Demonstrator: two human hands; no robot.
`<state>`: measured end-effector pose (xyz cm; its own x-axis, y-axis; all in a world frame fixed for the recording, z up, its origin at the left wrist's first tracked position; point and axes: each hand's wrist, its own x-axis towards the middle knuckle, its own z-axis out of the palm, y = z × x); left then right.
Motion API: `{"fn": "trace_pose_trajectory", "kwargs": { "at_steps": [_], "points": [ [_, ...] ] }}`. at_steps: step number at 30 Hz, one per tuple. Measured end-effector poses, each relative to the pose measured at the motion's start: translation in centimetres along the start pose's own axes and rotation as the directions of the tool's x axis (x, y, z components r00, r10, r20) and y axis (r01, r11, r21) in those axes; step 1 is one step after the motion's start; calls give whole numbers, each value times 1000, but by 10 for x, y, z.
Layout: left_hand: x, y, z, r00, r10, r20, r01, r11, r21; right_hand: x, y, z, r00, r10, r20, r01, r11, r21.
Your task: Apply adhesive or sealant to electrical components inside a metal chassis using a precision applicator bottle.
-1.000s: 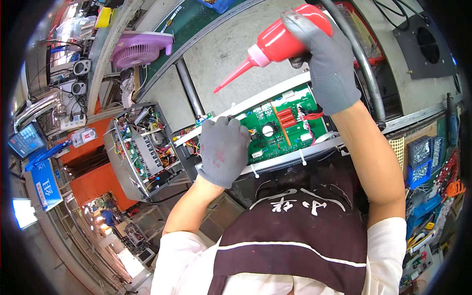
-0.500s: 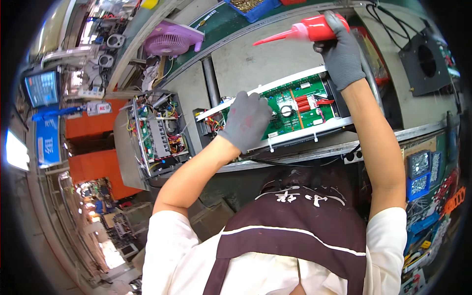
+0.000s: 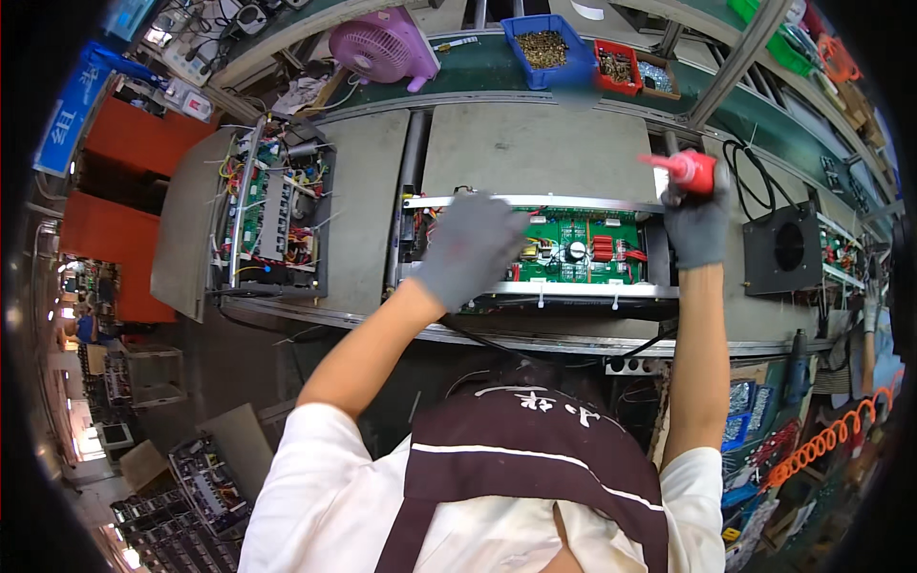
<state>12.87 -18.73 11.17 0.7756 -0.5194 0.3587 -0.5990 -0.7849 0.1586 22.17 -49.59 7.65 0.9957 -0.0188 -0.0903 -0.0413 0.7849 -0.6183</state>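
Note:
My right hand, in a grey glove, is wrapped round a red squeeze bottle at the far right corner of an open metal chassis. The bottle's pointed nozzle aims left and is smeared by motion. Inside the chassis lies a green circuit board with red parts and a round white-topped component. Over the chassis's left part is my left hand, also grey-gloved. It covers some wiring there, and its blurred fingers do not show clearly whether they grip anything.
A second wired chassis stands at left, and a black fan panel at right. Along the back shelf are a purple fan, a blue bin of brass fasteners and a red bin. An orange coiled hose hangs at right.
The whole view has turned and shifted, showing more of the back shelf. My right hand has brought the bottle nearer the chassis's right end. My left hand stays over the left part.

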Motion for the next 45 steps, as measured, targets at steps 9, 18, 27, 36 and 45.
{"fn": "trace_pose_trajectory", "kwargs": {
  "at_steps": [9, 18, 27, 36, 45],
  "points": [
    [-109, -13, -23, 870, -426, -249, 427, 903, -53, -52, 36, 63, 984, -168, 54, 164, 752, -639],
    [-87, 9, 27, 985, -147, -86, 122, 962, -245, -77, 68, 124, 972, -98, 215, 236, 324, -916],
    [-87, 4, 45, 943, -84, -321, 35, 987, -156, -68, 84, 130, 952, 44, 303, 296, 123, -947],
    [-86, 3, 55, 905, -69, -420, 60, 998, -37, -60, 76, 137, 978, 35, 206, 200, 122, -972],
    [-86, 1, 53, 906, -70, -418, 44, 996, -71, -60, 74, 126, 974, -2, 226, 225, 103, -969]
  ]
}}
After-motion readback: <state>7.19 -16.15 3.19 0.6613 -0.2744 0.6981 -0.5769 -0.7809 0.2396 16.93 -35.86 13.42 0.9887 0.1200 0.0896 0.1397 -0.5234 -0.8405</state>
